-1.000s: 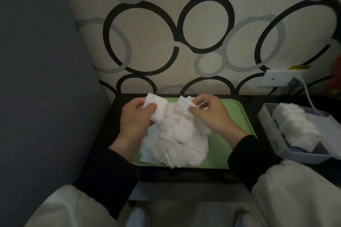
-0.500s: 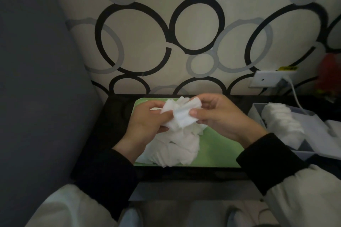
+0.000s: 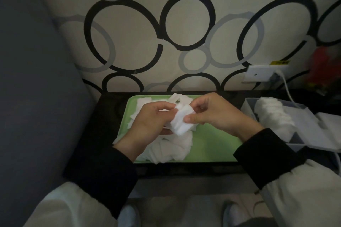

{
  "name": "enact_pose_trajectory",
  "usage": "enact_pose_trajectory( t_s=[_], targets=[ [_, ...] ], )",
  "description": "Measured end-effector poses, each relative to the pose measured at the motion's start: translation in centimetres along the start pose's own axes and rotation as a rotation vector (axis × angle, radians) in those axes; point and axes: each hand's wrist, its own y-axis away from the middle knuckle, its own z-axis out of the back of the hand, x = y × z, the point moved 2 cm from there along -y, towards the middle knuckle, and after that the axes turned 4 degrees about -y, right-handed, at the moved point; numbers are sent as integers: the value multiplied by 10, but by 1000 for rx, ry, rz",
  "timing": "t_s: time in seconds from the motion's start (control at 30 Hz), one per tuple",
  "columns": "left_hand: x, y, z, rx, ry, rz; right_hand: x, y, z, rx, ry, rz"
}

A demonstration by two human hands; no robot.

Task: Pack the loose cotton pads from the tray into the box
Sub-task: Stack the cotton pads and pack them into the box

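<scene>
- Cotton pads (image 3: pixel 171 149) lie in a loose heap on the left part of the green tray (image 3: pixel 214 145), and some more lie at its far edge, behind the hands.
- Both hands are above the heap and hold one small stack (image 3: pixel 181 122) of pads between them, lifted off the tray.
- My left hand (image 3: pixel 149 125) has its fingers curled around the left side of the stack.
- My right hand (image 3: pixel 215 114) pinches the right side, with the thumb (image 3: pixel 192 117) on the near face and the other fingers bent behind it.
- The box (image 3: pixel 313 135) stands open to the right of the tray, on the same dark table (image 3: pixel 110 116), and a row of pads (image 3: pixel 273 116) is already inside it.
- I judge that the step in hand is the squaring of the stack, so that its edges are even before it goes into the box.
- The task is, in my opinion, somewhere in the middle: many pads are in the box and many are on the tray.
- The next move calls for a firm pinch by one hand, probably the right because the box is on that side. After that I must carry the stack to the right and set it against the row without any pads sliding out.
</scene>
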Motion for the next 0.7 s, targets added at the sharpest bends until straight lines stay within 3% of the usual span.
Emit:
enact_pose_trajectory(
  t_s=[0.3, 0.43, 0.5, 0.6, 0.7],
  targets=[
    [0, 2, -3, 48, -53, -52, -6, -6, -9, -175, 134, -49],
    [4, -7, 21, -208, -80, -104, -13, -9, -13, -353, 317, -42],
    [7, -11, 37, -295, -31, -88, -13, -8, -19, -224, 392, -29],
    [13, -13, 50, -314, -18, -52, -17, -1, -45, 131, 495, 26],
    [19, -11, 52, -265, -62, -40, -29, 6, -65, 205, 723, 37]
  ],
)
